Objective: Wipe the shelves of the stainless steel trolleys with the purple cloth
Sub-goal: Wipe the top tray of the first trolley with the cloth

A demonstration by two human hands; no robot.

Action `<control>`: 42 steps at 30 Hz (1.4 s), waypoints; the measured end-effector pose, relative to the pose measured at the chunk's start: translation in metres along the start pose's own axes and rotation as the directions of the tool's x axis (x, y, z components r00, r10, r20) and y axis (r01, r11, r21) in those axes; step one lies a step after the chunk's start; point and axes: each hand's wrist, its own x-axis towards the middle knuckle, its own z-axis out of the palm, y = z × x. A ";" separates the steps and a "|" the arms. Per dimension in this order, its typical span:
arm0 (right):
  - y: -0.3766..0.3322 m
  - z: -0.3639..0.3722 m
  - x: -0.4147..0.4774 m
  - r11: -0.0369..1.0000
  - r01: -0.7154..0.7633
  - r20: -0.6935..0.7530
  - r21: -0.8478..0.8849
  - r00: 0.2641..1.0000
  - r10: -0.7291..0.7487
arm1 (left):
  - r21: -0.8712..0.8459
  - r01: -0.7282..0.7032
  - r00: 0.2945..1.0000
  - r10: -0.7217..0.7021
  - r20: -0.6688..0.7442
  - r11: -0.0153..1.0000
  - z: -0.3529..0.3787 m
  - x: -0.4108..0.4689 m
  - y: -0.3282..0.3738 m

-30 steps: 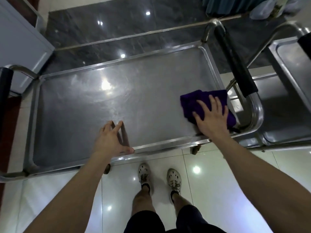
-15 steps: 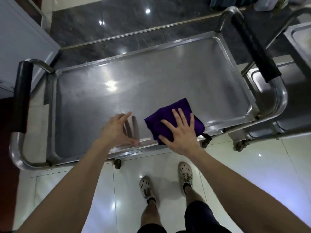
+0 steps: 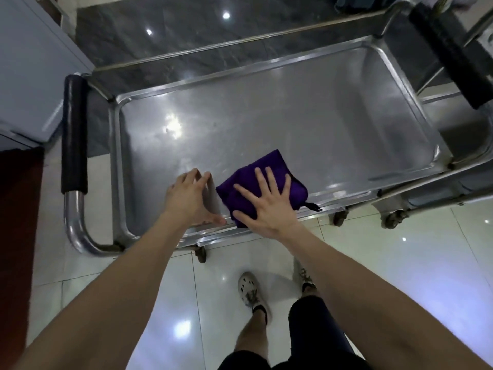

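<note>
On the trolley shelf (image 3: 266,124), the right hand (image 3: 266,209) is pressing the purple cloth (image 3: 269,162), fingers straight; the left hand (image 3: 186,198) is resting beside it, fingers loose, empty.

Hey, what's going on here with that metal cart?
A person is wiping the top shelf of a steel trolley. The right hand presses flat, fingers spread, on a folded purple cloth near the shelf's front edge. The left hand rests just beside the cloth, with its thumb on the front rim, seemingly to steady the trolley.
</note>
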 end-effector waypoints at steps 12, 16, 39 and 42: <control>0.005 0.009 0.010 1.000 -0.004 -0.037 -0.022 0.999 0.003 | -0.032 0.157 0.988 -0.156 0.014 0.987 -0.058 0.054 -0.027; 0.020 0.004 0.041 0.999 0.027 -0.044 -0.019 0.999 -0.027 | -0.041 0.210 0.975 -0.206 0.084 0.977 -0.063 0.067 -0.024; 0.007 -0.041 0.261 0.983 0.178 0.022 -0.037 0.984 -0.177 | -0.088 0.248 0.969 -0.249 0.005 0.965 -0.050 0.081 -0.029; 0.015 -0.028 0.201 0.961 0.275 -0.009 -0.033 0.961 -0.275 | -0.104 0.239 0.971 -0.240 0.004 0.966 -0.051 0.079 -0.028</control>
